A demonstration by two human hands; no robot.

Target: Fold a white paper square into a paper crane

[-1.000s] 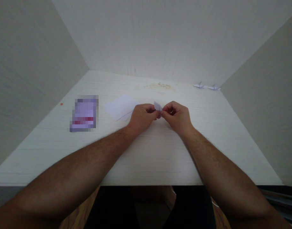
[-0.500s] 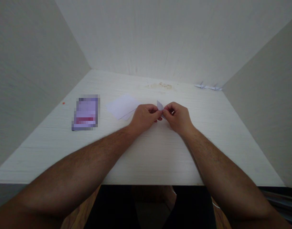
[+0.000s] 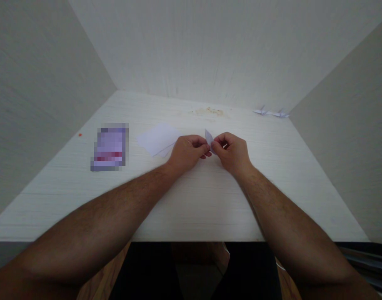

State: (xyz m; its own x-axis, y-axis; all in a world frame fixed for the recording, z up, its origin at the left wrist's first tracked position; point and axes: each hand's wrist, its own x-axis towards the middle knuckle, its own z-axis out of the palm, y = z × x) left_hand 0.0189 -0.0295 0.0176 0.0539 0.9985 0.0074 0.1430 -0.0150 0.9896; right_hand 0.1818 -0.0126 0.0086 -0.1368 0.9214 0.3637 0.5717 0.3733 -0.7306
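A small piece of folded white paper (image 3: pixel 208 136) stands up between my two hands, its pointed end toward the back wall. My left hand (image 3: pixel 191 152) pinches it from the left with thumb and fingers. From the right, my right hand (image 3: pixel 230 149) grips it between thumb and forefinger. The paper's lower part is hidden behind the fingers. Close to the left hand lie several loose sheets of white paper (image 3: pixel 156 137), flat on the table and overlapping.
The white table (image 3: pixel 193 208) is bounded by walls at the back and sides. At left lies a blurred purple rectangular item (image 3: pixel 111 143), with a small orange bit (image 3: pixel 80 135) beyond it. Folded paper figures (image 3: pixel 262 111) sit at the back right. A brownish stain (image 3: pixel 211 111) marks the rear.
A little more of the folded paper shows above my fingers. The right thumb has shifted slightly on it. Both hands otherwise stay in nearly the same place, and the view has moved slightly.
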